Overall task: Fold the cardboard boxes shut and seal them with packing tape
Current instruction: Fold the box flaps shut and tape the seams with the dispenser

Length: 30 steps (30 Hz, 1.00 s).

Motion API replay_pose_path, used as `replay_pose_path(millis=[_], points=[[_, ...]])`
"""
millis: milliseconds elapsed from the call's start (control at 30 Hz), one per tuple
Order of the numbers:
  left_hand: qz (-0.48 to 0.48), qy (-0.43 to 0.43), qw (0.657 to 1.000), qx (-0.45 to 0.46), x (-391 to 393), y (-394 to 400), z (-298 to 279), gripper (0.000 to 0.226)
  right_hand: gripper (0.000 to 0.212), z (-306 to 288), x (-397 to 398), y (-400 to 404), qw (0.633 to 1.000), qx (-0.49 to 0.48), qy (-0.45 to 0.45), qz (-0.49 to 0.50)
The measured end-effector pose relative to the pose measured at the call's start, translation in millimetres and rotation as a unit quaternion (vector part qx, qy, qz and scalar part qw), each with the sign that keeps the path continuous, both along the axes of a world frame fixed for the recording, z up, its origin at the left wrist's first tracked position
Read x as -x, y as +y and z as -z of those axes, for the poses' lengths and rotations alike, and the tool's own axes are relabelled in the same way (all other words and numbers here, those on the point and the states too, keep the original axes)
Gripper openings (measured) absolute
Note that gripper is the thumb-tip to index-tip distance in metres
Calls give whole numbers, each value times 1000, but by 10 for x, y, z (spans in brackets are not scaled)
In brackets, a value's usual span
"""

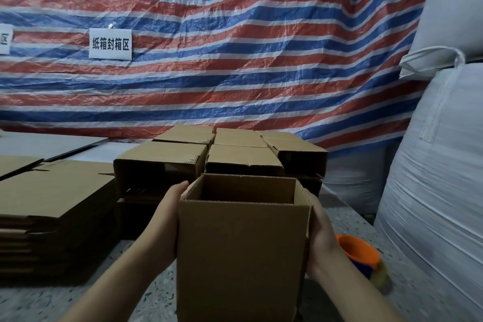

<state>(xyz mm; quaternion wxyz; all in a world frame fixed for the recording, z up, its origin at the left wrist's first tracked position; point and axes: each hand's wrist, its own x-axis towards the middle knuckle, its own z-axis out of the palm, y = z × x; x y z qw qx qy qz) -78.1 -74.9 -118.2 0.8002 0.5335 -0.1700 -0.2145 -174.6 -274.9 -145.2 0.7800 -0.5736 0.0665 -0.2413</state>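
A red, white and blue striped tarp (235,47) hangs along the far edge of the speckled table (345,219), with a white sign (110,43) pinned to it. Big white sacks (444,165) stand past the table's right edge. A stack of flat cardboard blanks (52,206) lies toward the left edge. At the middle of the far edge sits a cluster of made-up boxes (235,154), close together. Just in front of them, near the table's near edge, I hold an open box (243,251) upright, its top flaps standing and its inside showing. My left hand (167,219) presses flat on its left wall, fingers reaching to the top rim; my right hand (321,238) lies straight-fingered against the right wall. An orange tape dispenser (359,252) rests just right of my right hand.
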Motion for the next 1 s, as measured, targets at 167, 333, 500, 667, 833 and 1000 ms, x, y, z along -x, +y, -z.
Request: replay_pose_path(millis=[167, 333, 500, 667, 833, 1000], points=[[49, -103, 993, -12, 198, 32, -132, 27, 57, 22, -22, -34, 998, -63, 13, -22], [38, -84, 995, -21, 175, -6, -91, 54, 62, 21, -52, -86, 993, -102, 29, -52], [-19, -13, 1000, -4, 55, -32, 64, 40, 47, 47, -73, -32, 996, -64, -13, -55], [-16, -30, 999, -37, -146, -7, 184, 36, 43, 60, -72, -33, 996, -67, -28, -58], [-45, -51, 998, -13, -173, 12, 202, 26, 35, 66, -31, -20, 995, -48, -68, -48], [5, -58, 995, -81, -205, 77, 203, 20, 45, 93, -29, -64, 996, -51, -64, -35]])
